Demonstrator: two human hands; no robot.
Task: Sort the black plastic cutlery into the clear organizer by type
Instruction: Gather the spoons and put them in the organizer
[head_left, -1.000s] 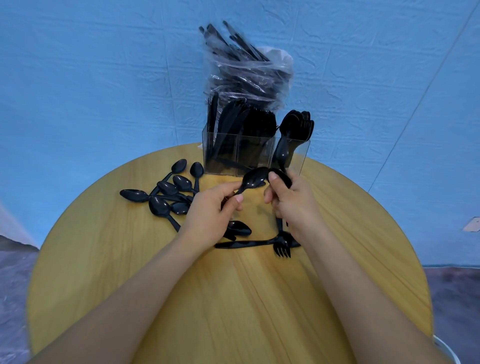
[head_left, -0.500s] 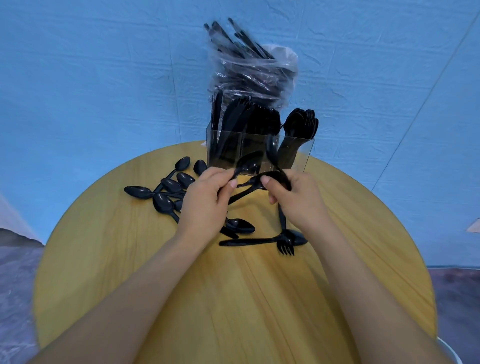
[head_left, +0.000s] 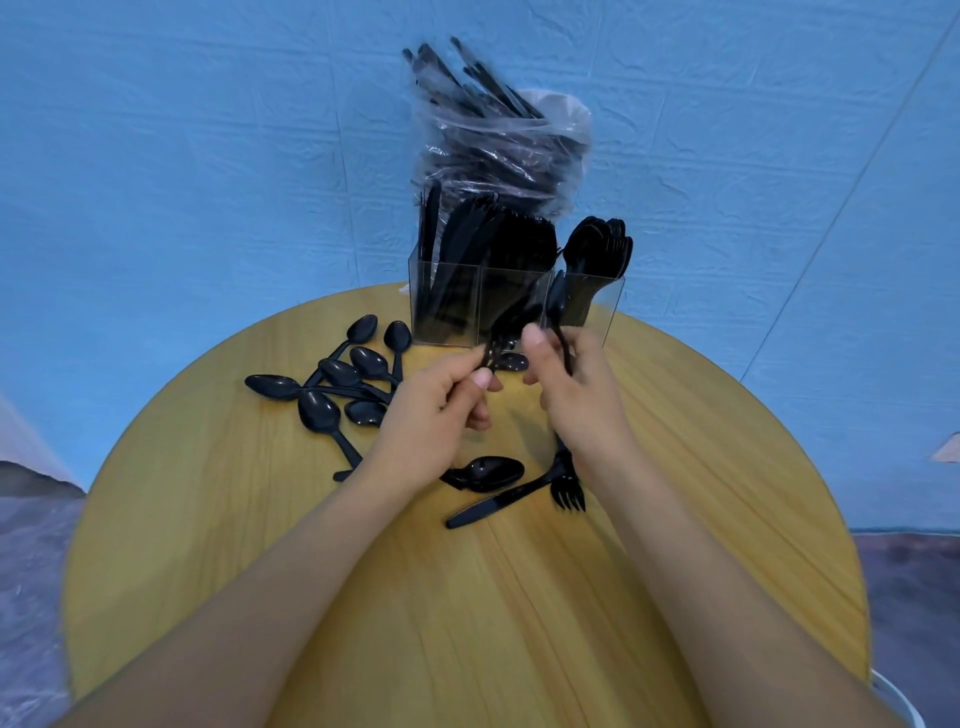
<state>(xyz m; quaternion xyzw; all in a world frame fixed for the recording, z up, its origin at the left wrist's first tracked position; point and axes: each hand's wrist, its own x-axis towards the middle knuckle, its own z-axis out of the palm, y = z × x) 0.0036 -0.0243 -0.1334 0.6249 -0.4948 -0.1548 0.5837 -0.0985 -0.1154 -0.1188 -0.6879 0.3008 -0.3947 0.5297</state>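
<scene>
Both hands are raised just in front of the organizer (head_left: 514, 306), close together but apart. Left hand (head_left: 441, 410) has its fingers curled, thumb and forefinger pinching the handle of a black spoon (head_left: 511, 325) whose bowl points up toward the middle compartment; motion blur obscures the exact piece count. Right hand (head_left: 576, 384) is likewise curled, gripping the handle of a second spoon (head_left: 557, 301), its bowl standing up against the front wall near the right-hand compartment.

To the left of the left hand, a loose heap of spoons (head_left: 337, 384) lies on the round wooden counter (head_left: 727, 467), several overlapping. Below and between the hands, one spoon (head_left: 485, 473) lies flat, with a knife (head_left: 498, 501) just beside it and a fork (head_left: 566, 491) partly under the right wrist.

Beyond the hands, the organizer holds knives at left, further cutlery in the middle, spoons at right. Behind it stands a clear plastic bag (head_left: 498, 145) of cutlery.
</scene>
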